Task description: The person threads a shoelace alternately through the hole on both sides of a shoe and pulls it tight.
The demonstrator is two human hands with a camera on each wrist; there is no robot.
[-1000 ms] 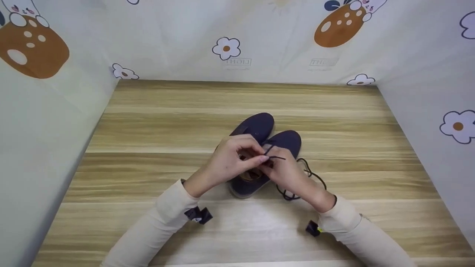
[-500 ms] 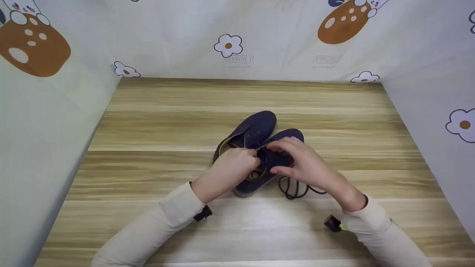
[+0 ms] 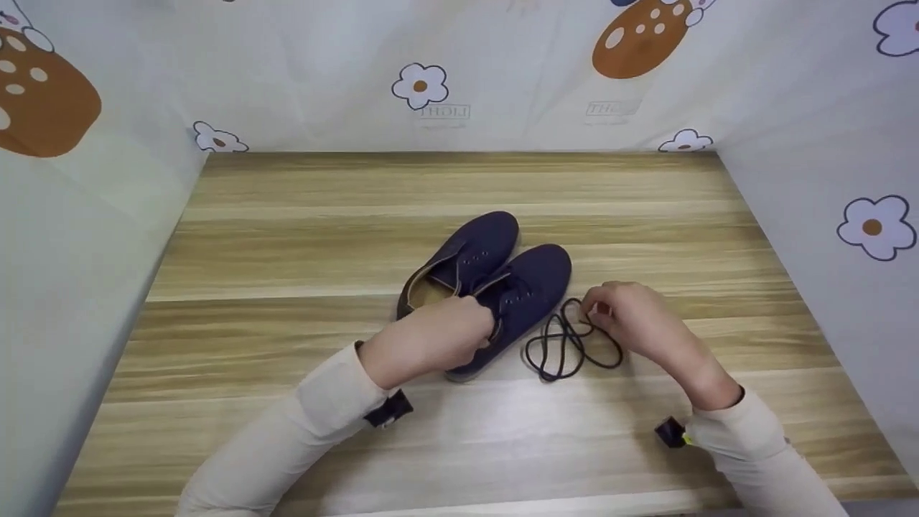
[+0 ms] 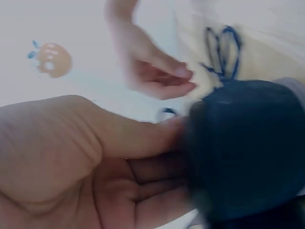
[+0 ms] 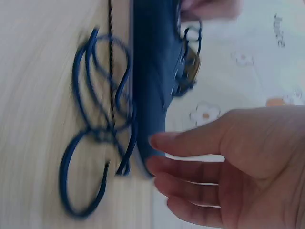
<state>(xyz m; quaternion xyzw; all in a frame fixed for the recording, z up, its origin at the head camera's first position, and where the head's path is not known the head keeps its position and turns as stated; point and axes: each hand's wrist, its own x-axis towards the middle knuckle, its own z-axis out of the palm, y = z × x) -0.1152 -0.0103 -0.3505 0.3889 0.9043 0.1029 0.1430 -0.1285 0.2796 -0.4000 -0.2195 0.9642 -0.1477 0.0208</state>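
Two dark navy lace-up shoes lie close together on the wood-grain table, toes pointing away to the right: the farther shoe (image 3: 495,230) and the nearer shoe (image 3: 548,273). My left hand (image 3: 434,334) grips the nearer shoe by its opening; in the left wrist view thumb and fingers meet its dark edge, and the fingertips are hidden. Beside that shoe a dark shoelace (image 5: 62,171) lies loosely looped on the table. Right by the lace hovers my right hand (image 3: 635,316), fingers loosely bent; the right wrist view shows nothing between them. The farther shoe's eyelets carry no lace.
A pale patterned curtain (image 3: 323,79) walls off the back and both sides of the table (image 3: 344,237). Small black cameras are worn at the left wrist (image 3: 389,409) and the right wrist (image 3: 671,432).
Both hands were together at the nearer shoe, handling lace ends. My right hand has let go and moved right to the loose shoelace; my left hand has stayed at the shoe.
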